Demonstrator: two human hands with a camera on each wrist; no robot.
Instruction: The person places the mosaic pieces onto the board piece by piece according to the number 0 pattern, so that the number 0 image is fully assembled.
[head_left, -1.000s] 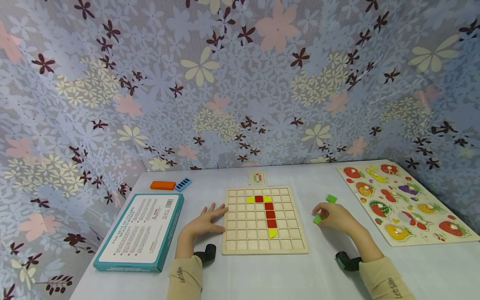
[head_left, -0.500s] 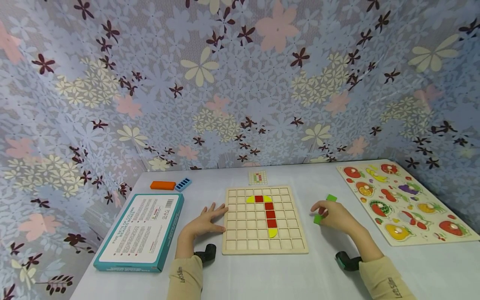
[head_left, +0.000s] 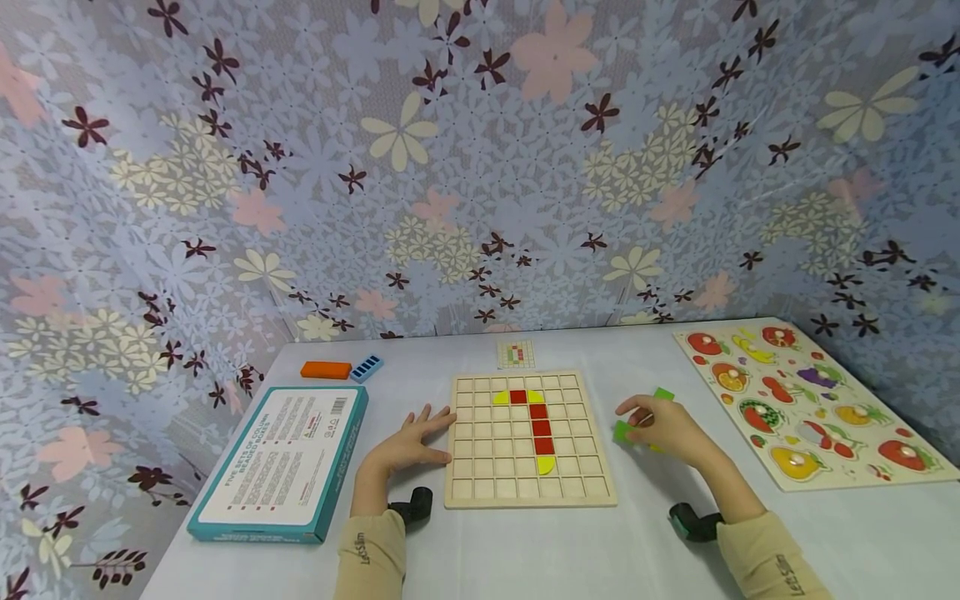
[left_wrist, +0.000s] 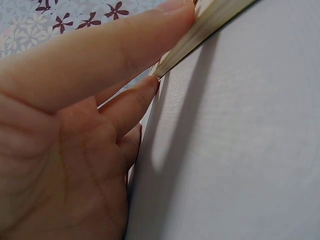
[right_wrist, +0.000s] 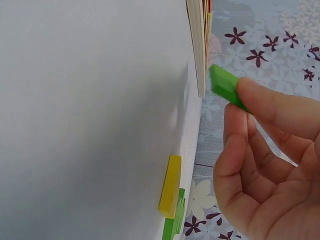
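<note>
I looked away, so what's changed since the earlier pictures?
The right hand has moved left toward the wooden grid board, carrying a pinched green tile. The left hand stays at the board's left edge; the board's red tiles and yellow tiles haven't moved.

In the right wrist view, the thumb (right_wrist: 280,107) of the right hand (head_left: 666,432) covers one end of the flat green tile (right_wrist: 224,84) it pinches. In the head view, that hand hides most of a small yellow block (right_wrist: 170,186). The teal-and-white cardboard box (head_left: 277,464) carries fine print (head_left: 291,418) too small to read. The left wrist view's top edge cuts off the pale wooden grid board (head_left: 502,448).
</note>
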